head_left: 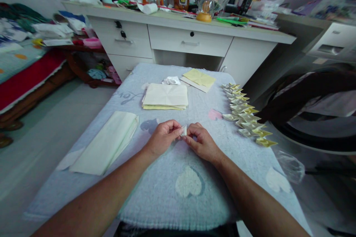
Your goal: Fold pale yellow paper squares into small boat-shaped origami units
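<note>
White drawers (191, 42) line the background, and in front comes the cloth-covered table (152, 200)! Around its middle, the left hand (165, 137) has its grip pinched closed on a small folded paper (184, 130), and the right hand (202, 140) pinches the same piece from the other side, thumb and fingers drawn together. Along the right edge, what a row of boat-like paper folds (244, 113)! Toward the far edge, a paper stack (167, 96) and a yellow sheet (198, 77); by the left edge, a long paper bundle (102, 144).
</note>
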`<state>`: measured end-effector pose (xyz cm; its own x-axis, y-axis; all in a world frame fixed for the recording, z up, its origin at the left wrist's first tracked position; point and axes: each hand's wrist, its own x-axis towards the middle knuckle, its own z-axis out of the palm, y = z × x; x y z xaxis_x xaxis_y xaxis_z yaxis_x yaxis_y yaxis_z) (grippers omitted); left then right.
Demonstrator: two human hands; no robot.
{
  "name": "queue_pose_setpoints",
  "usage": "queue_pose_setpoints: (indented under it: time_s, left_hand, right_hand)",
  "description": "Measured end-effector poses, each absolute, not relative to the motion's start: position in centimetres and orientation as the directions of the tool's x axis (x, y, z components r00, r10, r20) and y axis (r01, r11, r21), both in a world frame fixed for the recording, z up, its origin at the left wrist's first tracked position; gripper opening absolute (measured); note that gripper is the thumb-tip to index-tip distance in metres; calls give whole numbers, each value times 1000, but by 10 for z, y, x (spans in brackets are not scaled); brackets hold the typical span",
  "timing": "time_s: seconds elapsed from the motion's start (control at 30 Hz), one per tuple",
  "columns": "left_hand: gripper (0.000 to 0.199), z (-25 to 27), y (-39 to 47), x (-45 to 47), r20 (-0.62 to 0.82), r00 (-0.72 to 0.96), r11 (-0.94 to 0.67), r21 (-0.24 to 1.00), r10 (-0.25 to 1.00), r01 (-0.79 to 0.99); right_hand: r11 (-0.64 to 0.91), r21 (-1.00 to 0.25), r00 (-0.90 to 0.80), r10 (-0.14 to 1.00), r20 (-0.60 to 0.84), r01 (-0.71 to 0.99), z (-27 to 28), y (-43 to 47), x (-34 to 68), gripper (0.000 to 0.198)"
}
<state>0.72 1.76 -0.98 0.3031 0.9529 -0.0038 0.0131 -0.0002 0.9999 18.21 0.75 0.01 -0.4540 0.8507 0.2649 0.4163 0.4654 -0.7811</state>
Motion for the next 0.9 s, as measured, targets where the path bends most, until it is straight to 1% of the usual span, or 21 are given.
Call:
queue_pose_setpoints:
  time_s: [0.2, 0.3, 0.43, 0.5, 0.63, 0.9]
  left_hand:
    - [20, -12, 16, 8, -23, 308, 36, 999, 951, -36]
    - [21, -10, 15, 8, -31, 339, 54, 997, 940, -60]
    - [18, -4, 14, 8, -8, 363, 46, 994, 932, -97]
    - [19, -3, 14, 8, 17, 362, 15, 996, 932, -86]
    - [16, -6, 15, 8, 37, 351, -35, 999, 936, -11]
    - [16, -7, 14, 7, 45, 328, -35, 999, 944, -35]
  right_hand:
    - [437, -824, -443, 858, 261, 360, 2, 8, 181, 33]
    - [431, -835, -443, 858, 260, 342, 4, 8, 181, 35]
    - [439, -833, -445, 854, 270, 337, 3, 8, 182, 35]
    - [448, -827, -456, 848, 272, 340, 2, 8, 182, 35]
    - [462, -815, -488, 833, 262, 351, -1, 7, 182, 34]
    - [450, -818, -516, 826, 227, 359, 2, 6, 179, 44]
